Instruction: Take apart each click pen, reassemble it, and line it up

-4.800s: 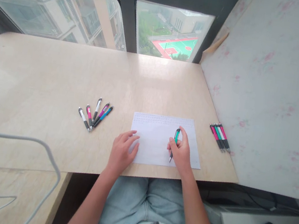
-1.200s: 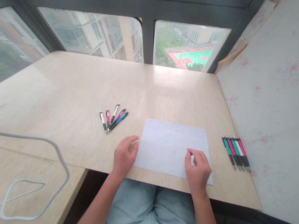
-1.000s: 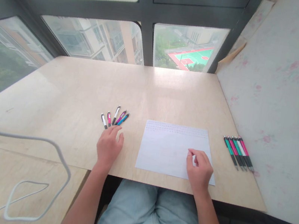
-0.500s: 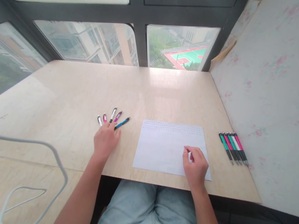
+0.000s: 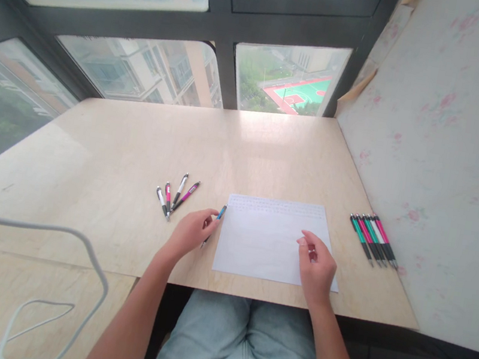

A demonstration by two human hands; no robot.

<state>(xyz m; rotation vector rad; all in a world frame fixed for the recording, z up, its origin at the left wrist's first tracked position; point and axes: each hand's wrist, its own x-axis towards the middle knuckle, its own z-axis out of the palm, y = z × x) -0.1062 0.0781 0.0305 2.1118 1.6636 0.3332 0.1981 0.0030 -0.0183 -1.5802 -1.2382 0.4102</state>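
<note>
My left hand (image 5: 189, 233) grips a blue pen (image 5: 216, 219) just left of a white sheet of paper (image 5: 274, 233), the pen's top pointing up and right. My right hand (image 5: 317, 267) rests on the sheet's right part with fingers loosely curled and nothing visible in them. Several pens (image 5: 176, 194) lie fanned on the desk beyond my left hand. Another row of several pens (image 5: 374, 237) lies to the right of the sheet, near the wall.
The beige desk (image 5: 136, 145) runs to windows at the back and a floral wall covering (image 5: 449, 146) on the right. A white cable (image 5: 70, 274) loops over a lower surface at the left. My knees in light jeans sit under the desk's front edge.
My left hand went left to the fanned pens, took the blue one and brought it back toward the paper. Earlier my right hand held a green pen, which now lies in the right row.
</note>
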